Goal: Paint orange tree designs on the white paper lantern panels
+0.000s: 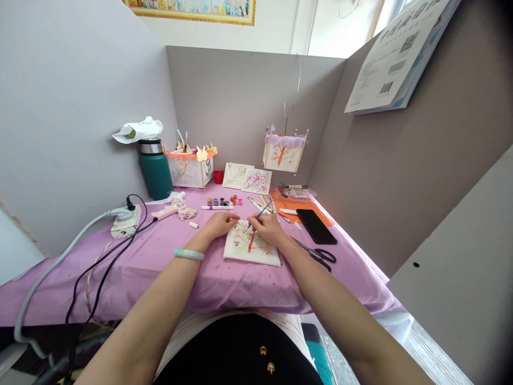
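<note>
Blue brush (265, 208): pinched between the right hand's (266, 227) thumb and fingers, tip over the white panel (251, 256).
White panel: on the purple cloth (212, 280), orange tree drawn on it.
Left hand (220, 223): at the panel's upper left corner, fingers close together; whether they grip it, I cannot tell.
Phone (316, 225): right of the panel, near the scissors (327, 255).

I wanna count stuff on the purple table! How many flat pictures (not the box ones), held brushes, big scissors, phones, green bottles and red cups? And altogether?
Flat pictures: 3
Held brush: 1
Big scissors: 1
Phone: 1
Green bottle: 1
Red cup: 1
Total: 8
</note>
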A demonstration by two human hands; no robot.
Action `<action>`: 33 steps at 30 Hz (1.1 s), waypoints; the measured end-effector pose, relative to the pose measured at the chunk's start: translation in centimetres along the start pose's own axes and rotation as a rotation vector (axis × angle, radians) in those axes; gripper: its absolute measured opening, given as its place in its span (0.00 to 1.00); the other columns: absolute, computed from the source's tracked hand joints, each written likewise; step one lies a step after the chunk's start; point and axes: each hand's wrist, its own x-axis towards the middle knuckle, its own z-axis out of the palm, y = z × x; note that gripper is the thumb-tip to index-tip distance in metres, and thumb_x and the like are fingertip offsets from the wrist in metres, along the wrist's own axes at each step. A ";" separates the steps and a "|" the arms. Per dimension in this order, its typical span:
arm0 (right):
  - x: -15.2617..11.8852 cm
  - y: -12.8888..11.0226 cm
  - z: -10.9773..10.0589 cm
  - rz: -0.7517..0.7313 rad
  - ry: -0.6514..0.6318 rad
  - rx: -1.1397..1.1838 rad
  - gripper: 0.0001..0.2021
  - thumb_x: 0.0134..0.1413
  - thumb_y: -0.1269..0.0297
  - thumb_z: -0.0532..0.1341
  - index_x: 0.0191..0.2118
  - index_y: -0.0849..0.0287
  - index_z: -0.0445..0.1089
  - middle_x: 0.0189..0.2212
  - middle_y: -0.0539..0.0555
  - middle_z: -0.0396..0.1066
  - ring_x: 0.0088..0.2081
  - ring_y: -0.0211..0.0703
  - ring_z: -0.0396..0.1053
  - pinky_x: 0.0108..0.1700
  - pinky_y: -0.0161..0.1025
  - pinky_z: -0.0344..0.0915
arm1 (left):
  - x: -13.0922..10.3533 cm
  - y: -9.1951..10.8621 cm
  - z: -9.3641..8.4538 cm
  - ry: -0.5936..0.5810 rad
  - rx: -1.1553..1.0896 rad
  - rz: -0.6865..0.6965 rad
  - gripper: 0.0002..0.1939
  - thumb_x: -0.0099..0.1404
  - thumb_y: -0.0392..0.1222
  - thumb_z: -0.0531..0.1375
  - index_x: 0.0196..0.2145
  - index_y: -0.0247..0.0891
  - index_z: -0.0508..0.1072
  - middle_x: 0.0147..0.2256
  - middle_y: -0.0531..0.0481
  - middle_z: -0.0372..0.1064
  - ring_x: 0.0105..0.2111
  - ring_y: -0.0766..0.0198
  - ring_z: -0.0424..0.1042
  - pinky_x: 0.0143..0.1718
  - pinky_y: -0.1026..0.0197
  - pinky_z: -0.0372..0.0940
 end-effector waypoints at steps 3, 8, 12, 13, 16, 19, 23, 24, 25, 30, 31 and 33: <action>0.0 0.0 0.0 -0.008 0.036 -0.054 0.16 0.57 0.58 0.51 0.25 0.59 0.70 0.19 0.49 0.70 0.25 0.34 0.67 0.29 0.30 0.56 | 0.1 -0.1 0.1 -0.002 0.000 0.002 0.18 0.58 0.44 0.50 0.42 0.39 0.74 0.42 0.49 0.73 0.41 0.61 0.70 0.43 0.63 0.62; 0.1 0.3 0.0 -0.015 0.075 -0.102 0.15 0.57 0.58 0.51 0.27 0.57 0.70 0.22 0.49 0.71 0.27 0.35 0.68 0.31 0.30 0.56 | 0.1 -0.2 0.2 0.004 -0.006 0.009 0.18 0.58 0.44 0.50 0.41 0.40 0.74 0.41 0.50 0.73 0.40 0.62 0.70 0.42 0.63 0.62; 0.1 0.4 0.1 -0.012 0.091 -0.102 0.17 0.57 0.58 0.50 0.25 0.58 0.69 0.21 0.49 0.71 0.27 0.35 0.68 0.31 0.30 0.56 | 0.0 -0.1 0.1 0.007 -0.004 0.008 0.18 0.58 0.44 0.50 0.42 0.39 0.74 0.42 0.49 0.73 0.41 0.62 0.70 0.42 0.64 0.62; 0.1 0.4 0.0 -0.008 0.092 -0.100 0.17 0.58 0.57 0.50 0.25 0.58 0.69 0.21 0.49 0.70 0.27 0.35 0.68 0.30 0.30 0.56 | 0.0 -0.1 0.1 0.008 -0.005 0.007 0.18 0.58 0.44 0.50 0.42 0.39 0.74 0.42 0.49 0.73 0.40 0.62 0.70 0.42 0.64 0.62; 0.1 0.3 0.0 0.006 0.073 -0.085 0.19 0.57 0.56 0.50 0.23 0.59 0.69 0.20 0.50 0.70 0.26 0.34 0.67 0.30 0.30 0.56 | 0.0 -0.1 0.1 0.006 -0.007 0.005 0.18 0.58 0.44 0.50 0.42 0.39 0.74 0.42 0.49 0.72 0.40 0.62 0.70 0.42 0.64 0.62; 0.0 0.2 0.0 0.007 0.040 -0.062 0.19 0.57 0.55 0.50 0.23 0.59 0.69 0.19 0.50 0.70 0.25 0.34 0.66 0.28 0.30 0.55 | 0.0 -0.1 0.1 0.006 -0.006 0.004 0.18 0.58 0.44 0.50 0.42 0.39 0.74 0.42 0.49 0.72 0.40 0.62 0.70 0.43 0.63 0.62; 0.0 0.2 0.0 0.011 0.047 -0.062 0.19 0.57 0.55 0.50 0.23 0.59 0.69 0.20 0.50 0.70 0.25 0.35 0.66 0.29 0.31 0.55 | 0.0 -0.1 0.1 0.009 -0.007 0.002 0.18 0.58 0.44 0.50 0.41 0.39 0.74 0.42 0.49 0.72 0.41 0.61 0.70 0.43 0.63 0.62; 0.0 0.2 0.0 0.014 0.057 -0.069 0.19 0.57 0.55 0.50 0.23 0.59 0.69 0.21 0.50 0.71 0.25 0.35 0.67 0.29 0.31 0.55 | 0.0 -0.1 0.1 0.008 -0.009 -0.003 0.18 0.58 0.44 0.50 0.41 0.40 0.74 0.42 0.49 0.72 0.41 0.61 0.70 0.42 0.63 0.62; 0.0 0.2 0.0 0.017 0.068 -0.078 0.19 0.57 0.55 0.50 0.24 0.58 0.69 0.21 0.50 0.71 0.26 0.35 0.67 0.29 0.31 0.56 | 0.0 0.0 0.1 0.005 -0.012 -0.007 0.18 0.58 0.44 0.50 0.41 0.40 0.74 0.42 0.49 0.73 0.40 0.62 0.70 0.42 0.63 0.62; 0.1 0.4 0.0 0.024 0.113 -0.125 0.18 0.58 0.56 0.49 0.25 0.58 0.69 0.22 0.51 0.71 0.27 0.36 0.68 0.31 0.31 0.56 | 0.0 0.0 0.1 0.001 -0.014 0.008 0.18 0.58 0.44 0.50 0.42 0.39 0.74 0.42 0.50 0.73 0.39 0.63 0.70 0.41 0.64 0.62; 0.2 0.4 0.0 0.026 0.117 -0.127 0.18 0.58 0.56 0.49 0.25 0.58 0.69 0.22 0.51 0.71 0.27 0.36 0.68 0.31 0.31 0.56 | 0.0 -0.1 0.1 0.002 -0.012 0.010 0.18 0.58 0.44 0.50 0.42 0.39 0.74 0.42 0.50 0.73 0.39 0.62 0.70 0.41 0.64 0.62; 0.2 0.5 0.1 0.030 0.120 -0.123 0.18 0.58 0.57 0.49 0.26 0.58 0.70 0.22 0.51 0.71 0.27 0.36 0.68 0.30 0.31 0.56 | 0.0 -0.1 0.1 0.003 -0.010 0.009 0.18 0.58 0.44 0.50 0.42 0.39 0.74 0.41 0.50 0.73 0.39 0.62 0.70 0.41 0.63 0.62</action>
